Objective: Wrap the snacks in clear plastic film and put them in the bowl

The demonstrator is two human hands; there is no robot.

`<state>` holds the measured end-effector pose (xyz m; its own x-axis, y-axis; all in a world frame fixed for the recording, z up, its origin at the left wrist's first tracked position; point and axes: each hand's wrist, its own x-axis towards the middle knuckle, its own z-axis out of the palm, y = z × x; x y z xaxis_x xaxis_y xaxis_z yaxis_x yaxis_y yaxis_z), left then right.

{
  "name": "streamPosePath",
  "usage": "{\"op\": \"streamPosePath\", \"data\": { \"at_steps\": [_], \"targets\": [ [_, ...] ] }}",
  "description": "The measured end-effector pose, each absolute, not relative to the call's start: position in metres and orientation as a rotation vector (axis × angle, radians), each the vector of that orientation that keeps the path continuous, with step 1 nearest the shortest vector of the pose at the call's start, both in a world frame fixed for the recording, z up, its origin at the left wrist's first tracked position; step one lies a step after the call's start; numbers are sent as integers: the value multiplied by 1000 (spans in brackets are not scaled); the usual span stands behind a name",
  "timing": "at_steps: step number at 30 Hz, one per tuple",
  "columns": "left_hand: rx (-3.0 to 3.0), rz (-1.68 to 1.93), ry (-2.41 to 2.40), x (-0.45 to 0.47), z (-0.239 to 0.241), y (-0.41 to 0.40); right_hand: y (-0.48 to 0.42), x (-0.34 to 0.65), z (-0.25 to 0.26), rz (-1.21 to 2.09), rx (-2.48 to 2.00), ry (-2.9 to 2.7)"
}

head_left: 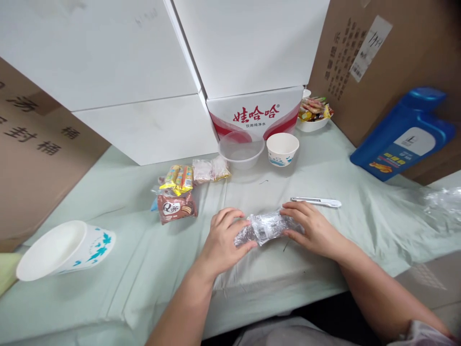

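A small bundle in clear bubble wrap lies across the cloth in front of me, with a barcode label showing through the plastic. My left hand curls around its left end, thumb in front and fingers behind. At the other end my right hand grips it the same way. What is inside the wrap cannot be made out. Just behind my right fingers rests a white utility knife, lying flat and not held.
Left of my hands sit a brown wafer packet and yellow snack packets. Behind stand a clear plastic bowl and a paper bowl. A large paper tub is at left, a blue bottle at right. Boxes enclose the back.
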<state>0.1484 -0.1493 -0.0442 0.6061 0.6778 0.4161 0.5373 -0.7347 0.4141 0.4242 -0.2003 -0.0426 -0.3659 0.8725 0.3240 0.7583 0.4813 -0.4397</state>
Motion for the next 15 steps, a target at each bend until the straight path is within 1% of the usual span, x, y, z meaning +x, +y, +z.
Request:
{"op": "streamPosePath", "data": {
  "at_steps": [3,8,15],
  "targets": [
    [2597,850,983,148,-49,-147,-200,430,-44,311,-1341,-2262],
    [2412,1033,929,146,-47,-146,-199,437,-40,322,-1312,-2246],
    [2283,1033,890,146,-45,-147,-199,424,-42,268,-1245,-2078]
  ]
}}
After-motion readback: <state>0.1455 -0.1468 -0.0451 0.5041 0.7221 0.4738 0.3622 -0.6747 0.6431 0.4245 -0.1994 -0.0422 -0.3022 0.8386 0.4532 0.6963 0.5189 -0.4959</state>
